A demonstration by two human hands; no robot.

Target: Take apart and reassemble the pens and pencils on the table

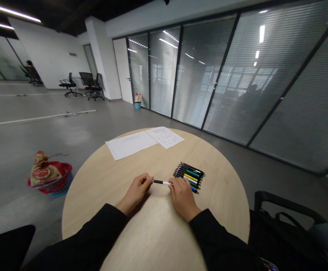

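Between my two hands, a pen (pixel 160 182) with a black part and a white part lies level just above the table. My left hand (pixel 138 190) is closed, its thumb and fingers pinching the dark end. The white end is in the closed fingers of my right hand (pixel 181 194), which hide its tip. Just beyond and to the right of that hand, several pens (pixel 192 170) lie side by side in a row. Most are black, with green, yellow, white and blue parts showing. My right fingers partly cover the near left of this row.
Two printed paper sheets (pixel 135 143) lie at the far side of the round wooden table (pixel 90 195). On the floor at left stands a basket (pixel 64 175) with a bag in it. A black chair (pixel 289 207) is close at the right.
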